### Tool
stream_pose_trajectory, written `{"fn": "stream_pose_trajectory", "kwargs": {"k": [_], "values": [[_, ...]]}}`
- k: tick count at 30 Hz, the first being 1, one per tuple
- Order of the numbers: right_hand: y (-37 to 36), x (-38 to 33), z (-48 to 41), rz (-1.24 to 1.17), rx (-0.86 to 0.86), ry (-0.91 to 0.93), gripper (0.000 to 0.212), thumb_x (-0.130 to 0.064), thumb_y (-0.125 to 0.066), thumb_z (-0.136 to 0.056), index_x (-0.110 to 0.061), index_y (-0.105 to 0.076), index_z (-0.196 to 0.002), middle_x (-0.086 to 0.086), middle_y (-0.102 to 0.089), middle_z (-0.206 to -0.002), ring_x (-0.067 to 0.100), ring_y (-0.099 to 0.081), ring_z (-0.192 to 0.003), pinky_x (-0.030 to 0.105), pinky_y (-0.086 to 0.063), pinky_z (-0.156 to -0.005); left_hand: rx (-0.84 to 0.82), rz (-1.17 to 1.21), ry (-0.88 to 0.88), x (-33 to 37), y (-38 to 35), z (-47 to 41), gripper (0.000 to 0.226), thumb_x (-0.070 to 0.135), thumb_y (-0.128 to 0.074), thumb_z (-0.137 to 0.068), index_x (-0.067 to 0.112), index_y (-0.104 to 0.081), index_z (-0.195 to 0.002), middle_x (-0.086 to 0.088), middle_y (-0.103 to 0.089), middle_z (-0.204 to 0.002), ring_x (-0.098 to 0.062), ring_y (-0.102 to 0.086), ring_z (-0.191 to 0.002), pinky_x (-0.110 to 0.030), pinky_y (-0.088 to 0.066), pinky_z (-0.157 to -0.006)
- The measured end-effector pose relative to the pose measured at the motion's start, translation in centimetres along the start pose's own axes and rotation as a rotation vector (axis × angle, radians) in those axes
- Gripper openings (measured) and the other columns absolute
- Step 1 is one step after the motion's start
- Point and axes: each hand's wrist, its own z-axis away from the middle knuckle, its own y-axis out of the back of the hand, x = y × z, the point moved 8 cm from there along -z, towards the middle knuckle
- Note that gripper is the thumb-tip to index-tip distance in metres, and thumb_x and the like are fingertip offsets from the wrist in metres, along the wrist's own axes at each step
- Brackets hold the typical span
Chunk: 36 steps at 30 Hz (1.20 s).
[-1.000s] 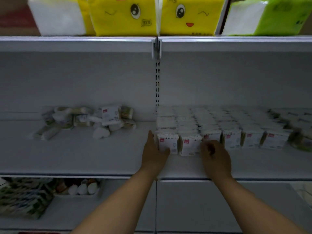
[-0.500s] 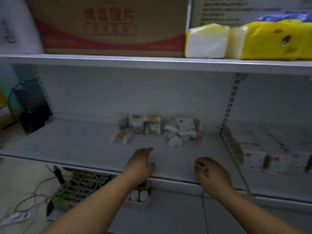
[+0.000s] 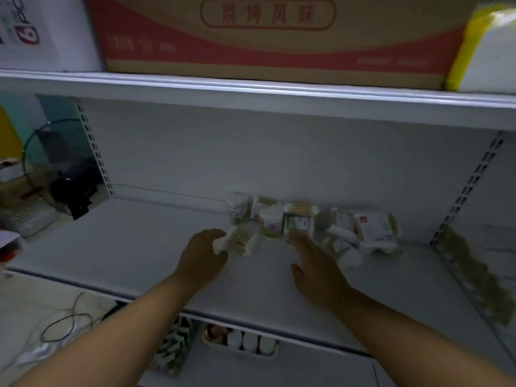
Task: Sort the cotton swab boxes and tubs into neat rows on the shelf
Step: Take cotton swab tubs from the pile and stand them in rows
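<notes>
A loose heap of cotton swab packs lies at the back of the white shelf. It holds round tubs, a flat swab box and a white box with a red mark. My left hand grips a clear pack of wooden swabs at the heap's left edge. My right hand reaches forward with spread fingers, its fingertips touching the foot of the flat swab box. Small white packs lie just right of that hand.
A large brown and red carton fills the shelf above. A dark fan stands past the shelf's left end. Sorted boxes sit blurred beyond the right upright. A tray of small bottles rests on the lower shelf.
The view swung left from the neat rows to the loose heap. Both hands left the front-row boxes and reached the heap; my left hand took hold of a swab pack.
</notes>
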Motion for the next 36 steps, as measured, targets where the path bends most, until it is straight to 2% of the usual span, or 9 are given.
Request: {"fn": "stream_pose_trajectory", "kwargs": {"k": [5,9,11,15,19,22,27,34,36], "values": [[0.2,-0.9,-6.2,0.105,0.013,0.111,0.065,-0.008,-0.048,-0.092,-0.015,-0.019,-0.149,-0.003,-0.006,-0.159,0.021,-0.037,-0.134,0.033,-0.04,-0.101,-0.099,0.042,0.05,-1.8,-0.2,-6.5,0.066,0.022,-0.07,-0.081,0.019,-0.039,-0.139,-0.004,-0.038,-0.147,-0.021,-0.036,-0.133,-0.026,-0.028,-0.105],[-1.9,0.2,-8.4,0.327,-0.063,0.024,0.078,-0.019,-0.049,-0.093,-0.017,0.003,-0.151,0.0,0.0,-0.16,0.024,-0.041,-0.129,0.035,-0.042,-0.096,-0.152,0.088,-0.093,-0.9,-0.8,-9.5,0.072,0.018,-0.074,-0.077,0.013,-0.038,-0.14,-0.005,-0.041,-0.144,-0.022,-0.039,-0.131,-0.022,-0.027,-0.101],[-2.0,0.2,-9.1,0.345,-0.018,0.009,0.069,-0.022,-0.048,-0.095,-0.016,-0.008,-0.151,0.003,-0.01,-0.158,0.026,-0.041,-0.129,0.035,-0.042,-0.097,-0.139,0.157,-0.158,-0.6,-0.8,-10.9,0.066,0.017,-0.074,-0.077,0.011,-0.044,-0.135,-0.007,-0.048,-0.138,-0.025,-0.044,-0.129,-0.026,-0.033,-0.104],[-1.1,-0.9,-9.7,0.306,0.038,-0.008,0.051,-0.029,-0.052,-0.093,-0.02,-0.037,-0.14,0.001,-0.03,-0.147,0.028,-0.052,-0.114,0.034,-0.043,-0.089,-0.173,0.043,-0.192,-0.9,-1.5,-13.5,0.078,0.028,-0.071,-0.081,0.018,-0.028,-0.146,-0.01,-0.034,-0.148,-0.028,-0.034,-0.135,-0.035,-0.027,-0.111],[-0.5,-1.8,-9.1,0.327,0.012,-0.086,0.056,-0.035,-0.055,-0.091,-0.025,-0.034,-0.142,-0.006,-0.024,-0.154,0.027,-0.051,-0.12,0.034,-0.044,-0.094,-0.203,-0.083,-0.302,-1.0,-2.0,-14.6,0.072,0.04,-0.071,-0.079,0.023,-0.038,-0.141,-0.013,-0.039,-0.139,-0.032,-0.04,-0.127,-0.039,-0.037,-0.105],[-0.3,-3.6,-8.6,0.403,0.011,-0.13,0.058,-0.042,-0.055,-0.089,-0.021,-0.037,-0.14,-0.002,-0.033,-0.149,0.026,-0.051,-0.119,0.037,-0.045,-0.093,-0.21,0.046,-0.35,-1.7,-2.0,-15.4,0.065,0.039,-0.075,-0.075,0.02,-0.047,-0.13,-0.009,-0.05,-0.13,-0.028,-0.048,-0.118,-0.034,-0.041,-0.096],[0.6,-6.6,-6.1,0.382,0.204,-0.164,0.054,-0.037,-0.068,-0.082,-0.012,-0.056,-0.128,0.011,-0.054,-0.131,0.032,-0.054,-0.115,0.045,-0.046,-0.091,-0.206,0.28,-0.275,-2.6,-2.8,-15.4,0.059,0.033,-0.081,-0.069,0.018,-0.049,-0.115,-0.006,-0.061,-0.11,-0.026,-0.058,-0.097,-0.03,-0.045,-0.079],[5.2,-6.2,-1.3,0.196,0.4,-0.24,0.052,-0.045,-0.069,-0.079,-0.017,-0.058,-0.121,0.005,-0.055,-0.115,0.023,-0.056,-0.103,0.027,-0.044,-0.079,-0.079,0.48,-0.282,-1.2,0.9,-16.1,0.034,0.03,-0.079,-0.074,0.02,-0.054,-0.094,-0.002,-0.063,-0.089,-0.02,-0.06,-0.08,-0.028,-0.046,-0.063],[6.9,-4.1,0.7,0.139,0.386,-0.335,0.054,-0.05,-0.067,-0.08,-0.023,-0.053,-0.125,0.001,-0.051,-0.123,0.021,-0.055,-0.107,0.022,-0.04,-0.078,-0.094,0.468,-0.291,0.2,1.3,-16.0,0.029,0.023,-0.077,-0.077,0.016,-0.057,-0.098,-0.009,-0.065,-0.094,-0.024,-0.06,-0.085,-0.029,-0.044,-0.069]]}}
